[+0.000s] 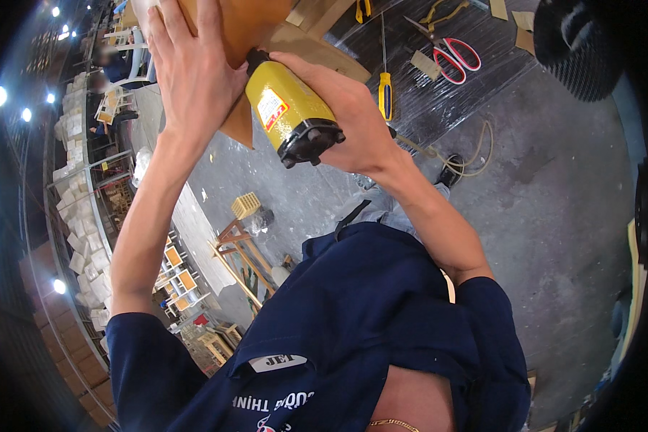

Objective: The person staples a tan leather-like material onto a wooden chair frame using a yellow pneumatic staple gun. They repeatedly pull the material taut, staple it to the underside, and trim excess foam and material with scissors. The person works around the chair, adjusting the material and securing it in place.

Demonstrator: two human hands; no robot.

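Note:
My left hand (194,72) lies on a smooth brown sheet or panel (255,25), its fingers stretched out over the surface. Close beside it, my right hand (349,108) is wrapped round a yellow air staple gun (291,108) with a black end cap turned toward me. The gun's nose meets the brown panel near my left thumb; the exact contact is hidden. Some of my right fingers are out of sight behind the gun's body.
On a dark, film-covered surface (410,101) lie a yellow-handled screwdriver (386,97), scissors (450,61) with red and white handles and yellow-handled pliers (364,10). A thin hose (482,155) loops near my foot. A wooden frame (241,248) and a yellow crate (245,206) stand on the floor.

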